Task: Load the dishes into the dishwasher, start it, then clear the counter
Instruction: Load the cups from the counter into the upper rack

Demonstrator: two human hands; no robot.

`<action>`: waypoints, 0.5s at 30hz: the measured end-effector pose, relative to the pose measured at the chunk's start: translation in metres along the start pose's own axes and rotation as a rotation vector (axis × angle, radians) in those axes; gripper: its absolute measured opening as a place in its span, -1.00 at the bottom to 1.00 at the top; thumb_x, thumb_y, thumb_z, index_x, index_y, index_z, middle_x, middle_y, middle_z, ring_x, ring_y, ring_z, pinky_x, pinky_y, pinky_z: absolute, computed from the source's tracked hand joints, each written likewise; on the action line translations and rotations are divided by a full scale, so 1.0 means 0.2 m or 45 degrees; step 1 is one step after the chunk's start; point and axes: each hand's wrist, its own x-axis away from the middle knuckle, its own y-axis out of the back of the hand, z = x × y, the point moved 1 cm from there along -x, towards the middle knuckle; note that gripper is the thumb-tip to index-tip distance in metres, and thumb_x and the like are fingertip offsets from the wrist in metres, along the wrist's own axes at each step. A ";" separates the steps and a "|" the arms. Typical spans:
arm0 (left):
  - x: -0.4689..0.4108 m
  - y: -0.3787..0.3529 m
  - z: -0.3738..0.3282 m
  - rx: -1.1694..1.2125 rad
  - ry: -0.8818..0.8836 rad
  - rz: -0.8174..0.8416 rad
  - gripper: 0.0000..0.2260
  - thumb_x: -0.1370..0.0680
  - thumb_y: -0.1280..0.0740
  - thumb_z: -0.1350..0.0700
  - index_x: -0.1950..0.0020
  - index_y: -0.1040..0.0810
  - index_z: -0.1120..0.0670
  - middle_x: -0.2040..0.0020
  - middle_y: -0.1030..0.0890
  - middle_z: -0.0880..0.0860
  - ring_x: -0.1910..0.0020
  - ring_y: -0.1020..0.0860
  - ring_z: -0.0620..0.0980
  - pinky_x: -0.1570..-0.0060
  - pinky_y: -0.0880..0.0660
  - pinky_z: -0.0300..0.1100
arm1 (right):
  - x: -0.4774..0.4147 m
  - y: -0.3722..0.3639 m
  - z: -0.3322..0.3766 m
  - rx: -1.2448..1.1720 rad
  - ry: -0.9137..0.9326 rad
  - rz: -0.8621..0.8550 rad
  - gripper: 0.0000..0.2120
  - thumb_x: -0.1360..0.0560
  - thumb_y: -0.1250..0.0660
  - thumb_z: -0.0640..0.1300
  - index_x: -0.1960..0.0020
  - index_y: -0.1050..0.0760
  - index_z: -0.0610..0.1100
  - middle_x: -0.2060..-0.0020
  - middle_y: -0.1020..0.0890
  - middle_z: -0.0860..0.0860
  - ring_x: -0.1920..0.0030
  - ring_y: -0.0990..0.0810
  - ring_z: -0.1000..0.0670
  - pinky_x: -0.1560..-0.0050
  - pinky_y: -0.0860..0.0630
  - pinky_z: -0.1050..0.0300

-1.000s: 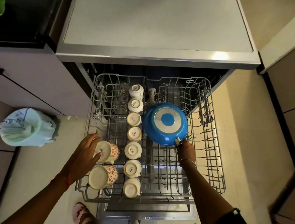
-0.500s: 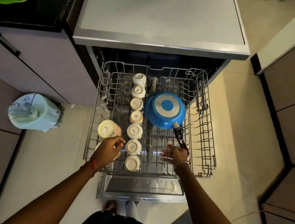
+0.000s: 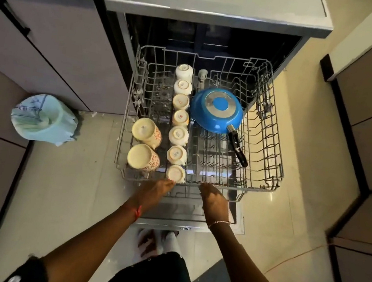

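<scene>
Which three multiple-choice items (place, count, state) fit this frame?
1. Where is the blue frying pan relative to the row of small cups? A) right of it B) left of it C) stacked on it
2. How many small cups are in that row? A) five B) seven C) nine
3. How does the dishwasher rack stand? A) pushed in B) pulled out C) lifted away
Answers: A, the pan lies on the cups' right; B, seven upturned bases show; B, it sits out over the dishwasher door.
</scene>
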 end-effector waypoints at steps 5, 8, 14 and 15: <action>0.03 -0.10 0.00 -0.110 0.075 -0.127 -0.56 -0.07 -0.59 0.42 0.09 -0.68 0.22 0.18 -0.69 0.10 0.30 -0.67 -0.02 0.41 -0.58 -0.22 | -0.06 -0.01 0.01 0.143 0.011 0.063 -0.59 0.06 -0.61 -0.42 0.28 -0.64 -0.12 0.39 -0.66 -0.01 0.48 -0.61 0.05 0.60 -0.47 0.28; 0.00 -0.13 0.00 0.024 0.160 -0.183 -0.77 -0.26 -0.53 0.36 0.11 -0.64 0.26 0.22 -0.65 0.14 0.32 -0.64 0.05 0.47 -0.57 -0.17 | -0.08 -0.01 0.00 0.227 0.011 0.175 -0.56 0.13 -0.63 -0.35 0.32 -0.62 -0.06 0.47 -0.61 0.06 0.57 -0.53 0.11 0.62 -0.30 0.38; -0.08 -0.16 0.07 -0.018 0.150 -0.159 -0.84 -0.37 -0.46 0.30 0.06 -0.62 0.24 0.19 -0.65 0.15 0.29 -0.64 0.07 0.43 -0.58 -0.17 | -0.13 0.01 -0.04 0.339 0.088 0.193 -0.64 0.11 -0.63 -0.28 0.39 -0.60 -0.05 0.49 -0.57 0.07 0.57 -0.51 0.13 0.60 -0.21 0.42; -0.08 -0.16 0.07 -0.024 0.143 -0.178 -0.82 -0.36 -0.47 0.31 0.06 -0.62 0.23 0.19 -0.65 0.14 0.29 -0.64 0.05 0.41 -0.59 -0.20 | -0.13 0.01 -0.05 0.339 0.108 0.177 -0.64 0.11 -0.63 -0.28 0.39 -0.60 -0.05 0.49 -0.56 0.07 0.57 -0.51 0.12 0.60 -0.22 0.42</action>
